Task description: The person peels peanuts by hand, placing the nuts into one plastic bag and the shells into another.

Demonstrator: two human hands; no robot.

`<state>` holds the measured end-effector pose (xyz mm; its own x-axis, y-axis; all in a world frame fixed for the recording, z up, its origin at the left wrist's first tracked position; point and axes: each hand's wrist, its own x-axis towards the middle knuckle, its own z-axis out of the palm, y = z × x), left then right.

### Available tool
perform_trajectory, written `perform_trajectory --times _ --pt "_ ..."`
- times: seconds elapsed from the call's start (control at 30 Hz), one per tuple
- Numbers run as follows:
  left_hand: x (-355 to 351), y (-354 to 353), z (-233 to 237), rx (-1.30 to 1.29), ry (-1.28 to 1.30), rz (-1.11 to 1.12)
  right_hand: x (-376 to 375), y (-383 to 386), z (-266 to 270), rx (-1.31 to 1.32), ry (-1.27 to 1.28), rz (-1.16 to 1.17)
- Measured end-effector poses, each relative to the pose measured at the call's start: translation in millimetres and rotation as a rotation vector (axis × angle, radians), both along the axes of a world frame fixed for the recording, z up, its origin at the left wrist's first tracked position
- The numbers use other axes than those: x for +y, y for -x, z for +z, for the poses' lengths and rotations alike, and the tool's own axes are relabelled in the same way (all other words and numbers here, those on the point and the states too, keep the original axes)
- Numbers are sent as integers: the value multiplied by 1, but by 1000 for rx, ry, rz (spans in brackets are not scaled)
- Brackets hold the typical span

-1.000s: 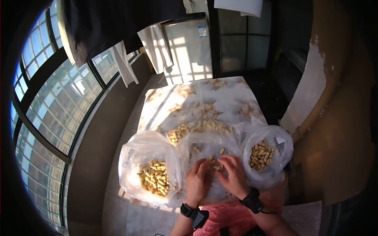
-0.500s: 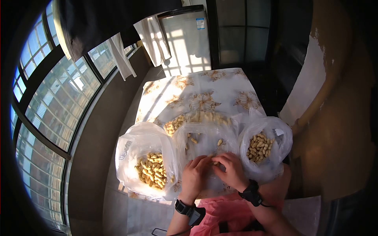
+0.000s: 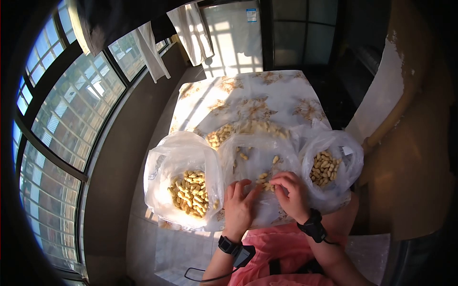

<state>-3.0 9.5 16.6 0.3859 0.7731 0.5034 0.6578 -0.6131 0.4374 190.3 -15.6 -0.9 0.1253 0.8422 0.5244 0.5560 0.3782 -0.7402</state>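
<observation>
My left hand (image 3: 239, 205) rests near the front edge of the middle clear plastic bag (image 3: 238, 143), its fingers apart and nothing seen in them. Beside it on the right, my right hand (image 3: 289, 193) has thumb and forefinger bent together at a small group of peanuts (image 3: 264, 180); whether it grips one is too small to tell. An open plastic bag (image 3: 160, 164) on the left holds many peanuts (image 3: 191, 193). On the right, another open bag (image 3: 353, 157) holds peanuts (image 3: 325, 168). A few loose peanuts (image 3: 243, 155) lie farther back in the middle.
More peanuts (image 3: 220, 136) lie behind the middle bag on the flowered tablecloth (image 3: 257, 107). Windows (image 3: 71, 114) line the left side, and a brown wall (image 3: 415, 167) stands on the right. A pale cabinet (image 3: 236, 43) is beyond the table.
My hands have moved apart from each other. Several peanuts now show between them. The whole view has shifted, with the table appearing higher and slightly to the right.
</observation>
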Motion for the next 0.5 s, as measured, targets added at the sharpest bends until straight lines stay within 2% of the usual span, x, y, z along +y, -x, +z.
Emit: perform_trajectory --times 0.07,0.2,0.27,0.33,0.4,0.5 --pt "1 3 -6 -33 84 -48 0 -1 0 -29 33 26" --pt "0 0 -7 -104 129 -1 5 8 19 -72 -7 -44" --pt "2 -8 5 1 -29 17 7 11 22 -89 -52 -84" --pt "3 -6 3 7 -33 -10 9 8 18 -241 -41 -42" --pt "2 -2 -1 18 -35 -38 8 1 2 -218 -45 -23" --pt "-1 5 -16 -169 144 -20 1 -7 -9 -160 0 16"
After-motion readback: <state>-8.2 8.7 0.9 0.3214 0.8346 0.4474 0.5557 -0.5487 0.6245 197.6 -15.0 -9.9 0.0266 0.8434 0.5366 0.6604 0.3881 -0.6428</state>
